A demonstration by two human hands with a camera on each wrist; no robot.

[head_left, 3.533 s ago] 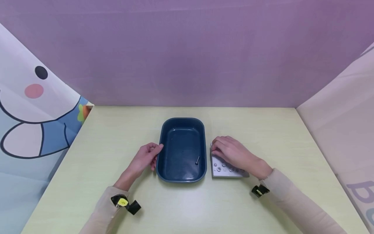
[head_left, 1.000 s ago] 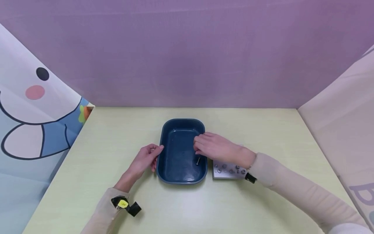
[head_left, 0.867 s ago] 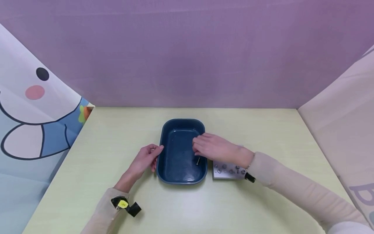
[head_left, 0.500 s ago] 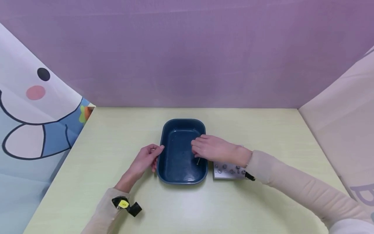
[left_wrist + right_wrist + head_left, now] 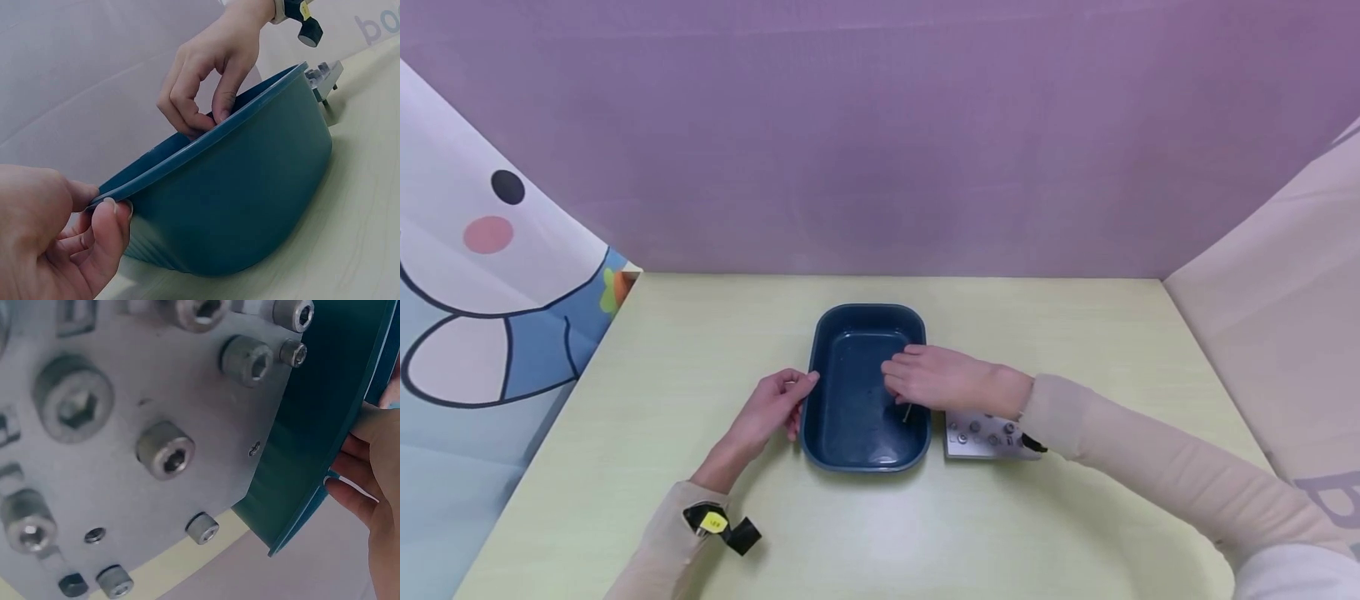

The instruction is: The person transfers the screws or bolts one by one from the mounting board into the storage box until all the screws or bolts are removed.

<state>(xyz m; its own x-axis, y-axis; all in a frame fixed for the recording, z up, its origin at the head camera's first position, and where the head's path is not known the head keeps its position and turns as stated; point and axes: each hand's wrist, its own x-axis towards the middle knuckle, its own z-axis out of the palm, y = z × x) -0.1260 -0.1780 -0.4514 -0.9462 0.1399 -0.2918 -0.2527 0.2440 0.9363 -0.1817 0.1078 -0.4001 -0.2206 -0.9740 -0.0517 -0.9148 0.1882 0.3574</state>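
my left hand (image 5: 777, 398) pinches the tub rim (image 5: 865, 468); right hand (image 5: 942, 379) curls, any catch hidden. screw (image 5: 907, 413) looks light, slick; i'd pinch midway.

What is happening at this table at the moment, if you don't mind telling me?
A person's left hand pinches a dark blue tray by its rim while the right hand reaches inside. One small screw shows in the tray by the right hand; whether that hand holds anything is hidden. A metal plate bearing bolts lies to the tray's right.
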